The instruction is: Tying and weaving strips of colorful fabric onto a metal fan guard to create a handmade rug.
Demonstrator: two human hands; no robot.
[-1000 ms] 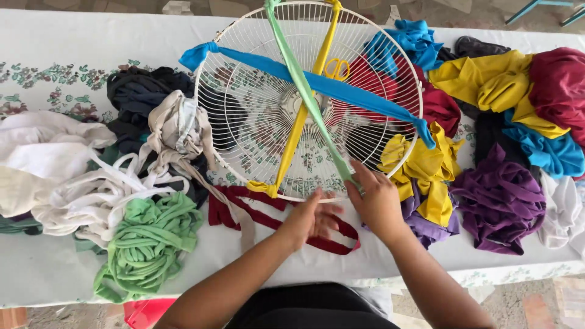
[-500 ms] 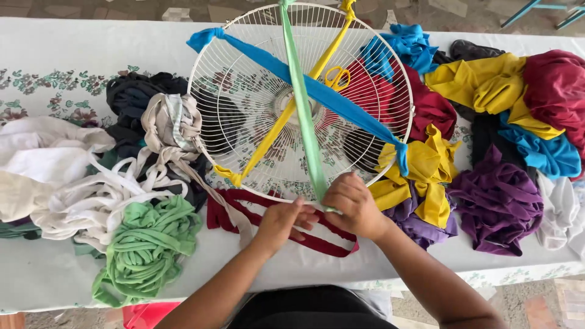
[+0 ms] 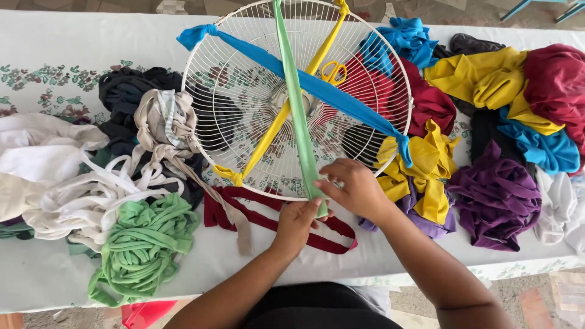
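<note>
Landmark: white wire fan guard (image 3: 244, 131), round, lying flat on the cloth-covered table (image 3: 55, 36). Three fabric strips cross over its hub: light green strip (image 3: 295, 103), top rim to near rim; blue strip (image 3: 341, 100), upper-left rim to right rim, knotted at both ends; yellow strip (image 3: 274, 125), top rim to lower-left rim, knotted. Right hand (image 3: 353, 190) at the guard's near rim, fingers curled narrow, thumb and fingertips pinched on the lower end of the green strip where it meets the rim wire. Left hand (image 3: 301, 219) just below the rim, fingers half closed around the strip's tail hanging past the rim; the two hands touch or nearly touch, cannot tell which. Yellow-handled scissors (image 3: 332, 72) lie on the guard, up and right of the hub. Dark red strip (image 3: 274, 219) lies on the table under the guard's near rim, partly beneath the left hand. Left of the guard: green bundle of strips (image 3: 146, 240), white strips (image 3: 79, 195), beige cloth (image 3: 164, 125), dark cloth (image 3: 128, 91). Right of the guard: yellow cloth (image 3: 426, 170), purple cloth (image 3: 496, 195), maroon cloth (image 3: 557, 79), blue cloth (image 3: 408, 36).
</note>
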